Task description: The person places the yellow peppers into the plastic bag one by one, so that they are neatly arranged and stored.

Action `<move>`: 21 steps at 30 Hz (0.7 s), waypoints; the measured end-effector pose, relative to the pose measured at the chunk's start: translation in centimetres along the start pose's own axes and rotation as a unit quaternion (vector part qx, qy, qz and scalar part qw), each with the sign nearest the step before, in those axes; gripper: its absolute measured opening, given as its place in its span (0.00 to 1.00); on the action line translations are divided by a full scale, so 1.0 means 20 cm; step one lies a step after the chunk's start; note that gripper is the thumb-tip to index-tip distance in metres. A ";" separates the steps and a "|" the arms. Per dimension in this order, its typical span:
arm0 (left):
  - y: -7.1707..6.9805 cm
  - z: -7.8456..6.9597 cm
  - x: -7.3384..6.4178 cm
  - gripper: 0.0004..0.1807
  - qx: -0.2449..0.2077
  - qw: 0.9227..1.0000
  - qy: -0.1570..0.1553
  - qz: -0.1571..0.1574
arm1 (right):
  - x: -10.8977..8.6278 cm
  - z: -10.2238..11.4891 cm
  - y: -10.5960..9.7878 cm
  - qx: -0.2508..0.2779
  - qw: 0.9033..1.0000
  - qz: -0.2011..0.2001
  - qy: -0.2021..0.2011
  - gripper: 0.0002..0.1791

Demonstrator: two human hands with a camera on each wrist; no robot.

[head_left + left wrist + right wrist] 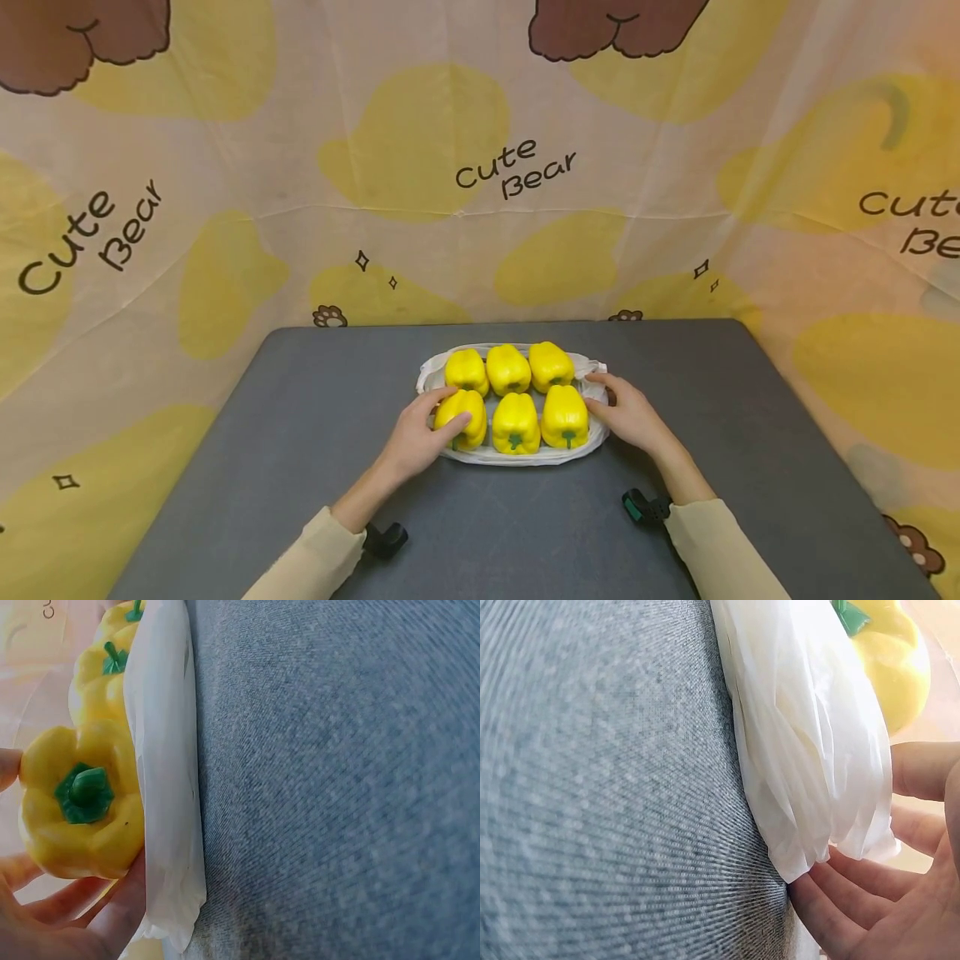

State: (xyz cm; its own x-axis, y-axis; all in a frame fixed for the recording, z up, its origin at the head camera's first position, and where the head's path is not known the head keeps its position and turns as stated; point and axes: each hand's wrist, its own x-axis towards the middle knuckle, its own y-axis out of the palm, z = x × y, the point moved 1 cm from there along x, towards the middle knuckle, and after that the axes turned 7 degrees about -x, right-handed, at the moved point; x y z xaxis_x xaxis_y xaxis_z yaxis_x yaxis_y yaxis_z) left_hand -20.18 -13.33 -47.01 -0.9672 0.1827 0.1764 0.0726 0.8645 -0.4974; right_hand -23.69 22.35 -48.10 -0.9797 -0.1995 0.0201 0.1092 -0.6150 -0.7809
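Several yellow bell peppers with green stems, such as the middle front one (516, 423), sit in two rows of three inside a white plastic bag (517, 457) whose bunched rim forms an oval. My left hand (418, 429) grips the front left bell pepper (82, 799), thumb on one side and fingers on the other. At the opposite end of the oval, my right hand (630, 414) holds the bag's gathered rim (810, 742), its thumb beside the front right bell pepper (565, 415). In the right wrist view the fingertips partly disappear behind the white plastic.
The bag lies toward the back of a grey table (517, 525). Behind and beside the table hangs a cloth (420, 150) printed with bears and yellow patches. Each wrist wears a black device, the left one (386, 540) and the right one (647, 507) both close over the tabletop.
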 end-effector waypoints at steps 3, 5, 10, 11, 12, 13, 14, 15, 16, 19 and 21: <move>0.01 0.00 0.00 0.34 0.009 1.000 -0.001 0.000 | 0.00 0.00 0.00 0.002 1.000 -0.002 0.000 0.30; 0.02 0.00 0.01 0.34 0.015 1.000 -0.004 0.000 | 0.00 0.01 -0.01 0.002 1.000 -0.003 0.000 0.30; 0.05 -0.01 0.01 0.35 0.036 0.999 -0.018 -0.002 | 0.00 0.01 -0.01 0.000 1.000 -0.001 -0.001 0.30; 0.06 -0.01 0.01 0.35 0.039 0.999 -0.020 -0.003 | 0.00 0.01 -0.01 0.000 1.000 0.000 -0.002 0.30; 0.06 -0.01 0.01 0.34 0.042 0.999 -0.019 -0.004 | 0.00 0.01 -0.01 0.000 1.000 -0.001 -0.001 0.30; 0.07 -0.01 0.01 0.34 0.045 0.999 -0.019 -0.006 | 0.00 0.01 -0.01 0.000 1.000 -0.002 -0.001 0.30; 0.07 -0.01 0.00 0.34 0.050 0.999 -0.018 -0.008 | 0.00 0.01 -0.01 0.000 1.000 -0.005 -0.003 0.30; 0.08 -0.01 0.00 0.34 0.052 0.998 -0.016 -0.011 | 0.00 0.01 -0.01 0.000 1.000 -0.005 -0.004 0.30; 0.08 -0.01 0.00 0.34 0.053 0.998 -0.014 -0.014 | 0.00 0.01 -0.01 0.001 1.000 -0.006 -0.004 0.30; 0.10 -0.01 -0.01 0.34 0.062 0.998 -0.012 -0.022 | 0.00 0.01 0.00 0.003 1.000 -0.007 -0.004 0.30; 0.10 -0.01 -0.01 0.34 0.064 0.997 -0.016 -0.025 | -0.01 0.01 0.00 0.005 1.000 -0.004 -0.001 0.30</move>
State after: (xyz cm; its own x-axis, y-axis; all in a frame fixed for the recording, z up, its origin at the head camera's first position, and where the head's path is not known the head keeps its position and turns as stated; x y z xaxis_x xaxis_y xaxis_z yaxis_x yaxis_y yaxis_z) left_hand -19.74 -11.50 -47.89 -0.9763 0.1242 0.1774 -0.0056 0.8043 -0.5942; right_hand -23.56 22.22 -47.95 -0.9801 -0.1967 0.0277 0.1035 -0.6246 -0.7741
